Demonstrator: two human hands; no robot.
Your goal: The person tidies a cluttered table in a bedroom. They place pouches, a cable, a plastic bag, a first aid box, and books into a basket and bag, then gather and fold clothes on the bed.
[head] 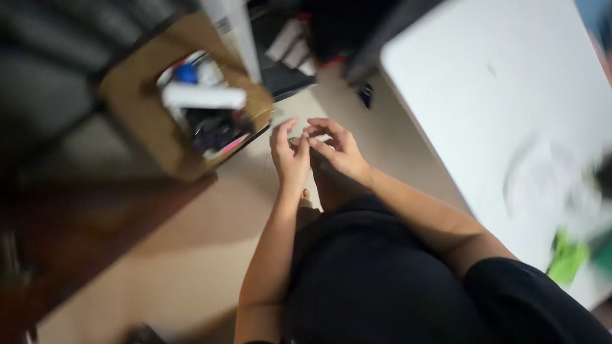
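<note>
Both hands together in front of body, above floor. Left hand and right hand pinch small pale item between fingertips, fingers curled close; item too blurred to identify. Open cardboard box of clutter just left of hands. White table on right, well apart.
</note>
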